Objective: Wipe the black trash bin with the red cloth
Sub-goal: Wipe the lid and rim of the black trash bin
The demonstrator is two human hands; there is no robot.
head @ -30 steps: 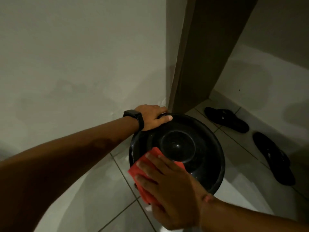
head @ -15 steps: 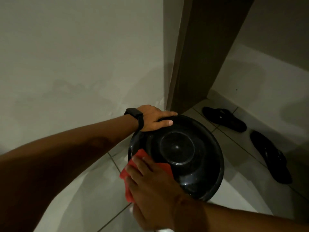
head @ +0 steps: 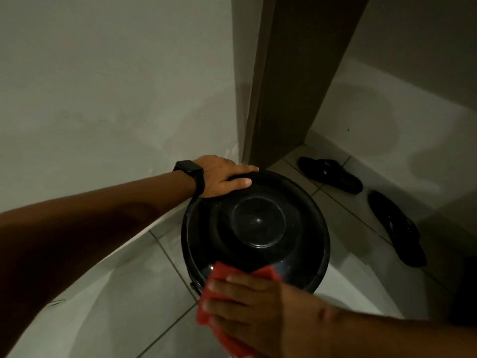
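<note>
The black trash bin [head: 258,226] stands on the tiled floor by the wall corner, its round glossy top facing me. My left hand [head: 222,175], with a black watch on the wrist, rests flat on the bin's far left rim. My right hand [head: 247,306] presses the red cloth [head: 219,275] against the bin's near edge, fingers spread over the cloth. Most of the cloth is hidden under that hand.
A grey wall [head: 103,86] runs along the left. A dark door frame [head: 291,86] rises behind the bin. Two black sandals [head: 330,174] [head: 397,228] lie on the floor tiles to the right, near the other wall.
My right hand slid the red cloth from the bin's near left side toward the near edge, lower and rightward. My left hand stayed on the far rim.
</note>
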